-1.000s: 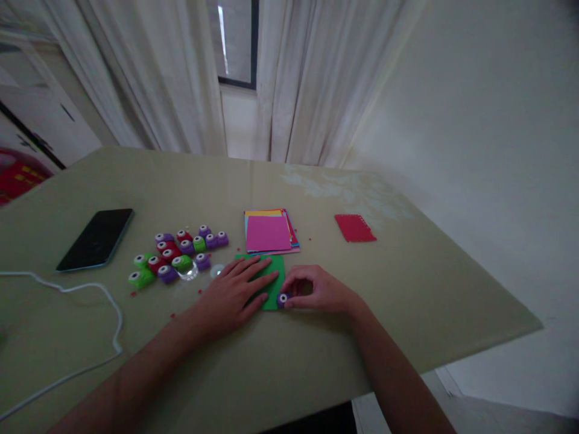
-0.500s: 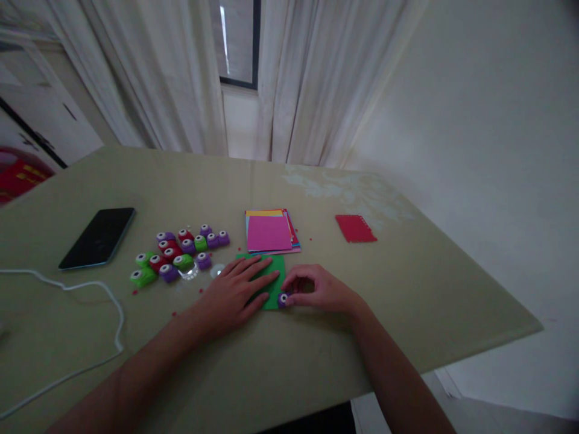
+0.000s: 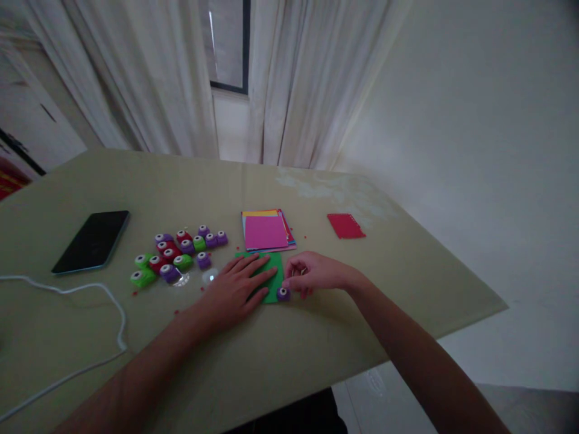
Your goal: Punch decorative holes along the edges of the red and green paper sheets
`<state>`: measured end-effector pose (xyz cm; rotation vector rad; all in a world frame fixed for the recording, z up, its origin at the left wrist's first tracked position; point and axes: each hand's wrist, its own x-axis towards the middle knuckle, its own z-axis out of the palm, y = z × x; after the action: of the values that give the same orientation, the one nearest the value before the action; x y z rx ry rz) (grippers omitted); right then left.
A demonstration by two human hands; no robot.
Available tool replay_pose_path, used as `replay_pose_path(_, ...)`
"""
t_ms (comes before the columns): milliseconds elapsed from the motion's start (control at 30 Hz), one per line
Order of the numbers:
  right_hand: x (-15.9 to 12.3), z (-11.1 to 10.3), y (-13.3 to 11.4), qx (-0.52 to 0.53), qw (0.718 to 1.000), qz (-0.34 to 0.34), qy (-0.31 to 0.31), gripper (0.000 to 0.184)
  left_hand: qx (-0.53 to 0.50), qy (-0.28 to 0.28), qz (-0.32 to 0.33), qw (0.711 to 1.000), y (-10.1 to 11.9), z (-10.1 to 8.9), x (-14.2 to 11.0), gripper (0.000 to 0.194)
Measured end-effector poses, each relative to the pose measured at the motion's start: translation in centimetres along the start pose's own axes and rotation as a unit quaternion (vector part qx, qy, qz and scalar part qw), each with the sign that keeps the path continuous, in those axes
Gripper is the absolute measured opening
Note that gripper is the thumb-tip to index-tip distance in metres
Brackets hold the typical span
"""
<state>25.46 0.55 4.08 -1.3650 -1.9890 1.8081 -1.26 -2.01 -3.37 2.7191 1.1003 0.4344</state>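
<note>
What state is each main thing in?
Left hand: flat on green sheet, fingers spread
Right hand: fingers curled by purple punch
Purple punch: upright at sheet's corner
Green sheet: partly covered
Other punches: loosely grouped
Device: flat, screen dark
Paper stack: unevenly fanned
Red sheet: flat, edge notched
White cable: loosely curved

Left of the frame's centre sit fifteen small punches (image 3: 183, 262): seven purple, four red, four green. Near centre: one more purple punch (image 3: 283, 295), one green sheet (image 3: 274, 264), one paper stack (image 3: 266, 232). Far left: one tablet (image 3: 91, 242), one white cable (image 3: 67, 290). Right: one red sheet (image 3: 345, 226).
</note>
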Motion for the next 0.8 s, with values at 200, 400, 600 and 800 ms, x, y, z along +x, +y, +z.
replay_pose_path(200, 0.2, 0.1, -1.6, -0.073, 0.996, 0.054, -0.009, 0.044, 0.006, 0.011, 0.004, 1.000, -0.1, 0.3, -0.1, 0.049)
replay_pose_path(400, 0.7, 0.1, -2.2, -0.107, 0.991, 0.080, -0.024, 0.043, 0.010, 0.003, 0.003, 1.000, 0.0, 0.2, 0.0, 0.049)
replay_pose_path(600, 1.1, -0.2, -2.8, -0.128, 0.987, 0.086, -0.034, 0.041, 0.017, 0.007, 0.007, 1.000, 0.0, 0.3, 0.0, 0.049)
replay_pose_path(800, 1.3, -0.2, -3.0, -0.138, 0.984, 0.109, -0.030, 0.043, 0.016, 0.007, 0.010, 1.000, 0.0, 0.2, 0.0, 0.049)
